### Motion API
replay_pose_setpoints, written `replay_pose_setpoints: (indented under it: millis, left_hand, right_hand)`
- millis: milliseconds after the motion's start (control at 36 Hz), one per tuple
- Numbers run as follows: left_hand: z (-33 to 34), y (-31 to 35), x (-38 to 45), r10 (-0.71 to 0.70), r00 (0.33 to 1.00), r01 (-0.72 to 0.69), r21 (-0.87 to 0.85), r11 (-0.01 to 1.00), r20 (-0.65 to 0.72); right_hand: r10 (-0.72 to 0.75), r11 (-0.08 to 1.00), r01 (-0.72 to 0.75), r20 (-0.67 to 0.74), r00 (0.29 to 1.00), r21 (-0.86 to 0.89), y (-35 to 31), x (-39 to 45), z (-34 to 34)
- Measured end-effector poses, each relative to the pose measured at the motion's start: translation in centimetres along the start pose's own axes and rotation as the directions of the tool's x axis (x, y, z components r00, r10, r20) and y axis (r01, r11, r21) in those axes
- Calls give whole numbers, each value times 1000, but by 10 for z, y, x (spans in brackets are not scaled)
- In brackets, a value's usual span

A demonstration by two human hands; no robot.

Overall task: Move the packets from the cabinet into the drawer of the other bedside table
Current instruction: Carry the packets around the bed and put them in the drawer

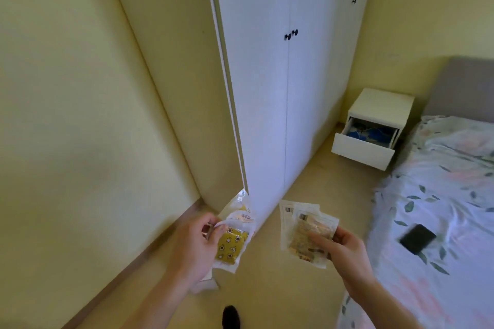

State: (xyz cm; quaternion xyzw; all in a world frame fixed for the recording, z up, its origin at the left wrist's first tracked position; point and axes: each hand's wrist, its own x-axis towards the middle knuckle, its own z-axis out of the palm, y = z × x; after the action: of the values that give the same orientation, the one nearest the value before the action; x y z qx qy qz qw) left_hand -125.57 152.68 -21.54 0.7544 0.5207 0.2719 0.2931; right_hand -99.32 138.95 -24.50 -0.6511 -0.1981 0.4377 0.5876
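Observation:
My left hand (195, 244) grips a bundle of clear packets (235, 235), the front one holding something yellow with a small pattern. My right hand (344, 251) holds a fan of flat white packets (302, 230) with printed labels. Both hands are low in the view, over the floor beside the white cabinet (280, 75), whose doors are shut. Further off, by the bed's head, stands a white bedside table (379, 104) with its drawer (361, 151) pulled out; blue things lie inside it.
A bed (441, 208) with a floral cover fills the right side, with a black phone (417, 238) lying on it. A yellow wall runs along the left. Bare floor leads between the cabinet and the bed toward the bedside table. My dark shoe (231, 316) shows at the bottom.

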Motion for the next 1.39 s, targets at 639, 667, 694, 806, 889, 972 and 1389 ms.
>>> replay_pose_setpoints:
  millis: [639, 667, 694, 806, 889, 972, 1389]
  left_hand:
    - [190, 110, 357, 345, 838, -286, -198, 938, 424]
    - [202, 119, 367, 360, 827, -297, -207, 932, 432]
    - [215, 129, 376, 369, 821, -306, -210, 928, 436]
    - [266, 164, 415, 380, 808, -312, -220, 924, 450]
    - [303, 191, 445, 371, 807, -307, -210, 928, 460]
    - [332, 214, 475, 355, 814, -301, -188, 935, 459]
    - [433, 278, 603, 233, 875, -222, -76, 972, 424]
  right_hand:
    - [27, 981, 81, -535, 845, 177, -89, 224, -64]
    - [28, 980, 85, -550, 835, 180, -91, 234, -74]
    - [30, 979, 89, -561, 827, 183, -94, 244, -85]
    - [31, 981, 91, -595, 803, 174, -107, 293, -128]
    - [31, 981, 89, -594, 804, 173, -123, 331, -161]
    - [39, 980, 83, -588, 808, 179, -143, 368, -193]
    - [77, 986, 13, -525, 848, 164, -202, 535, -304]
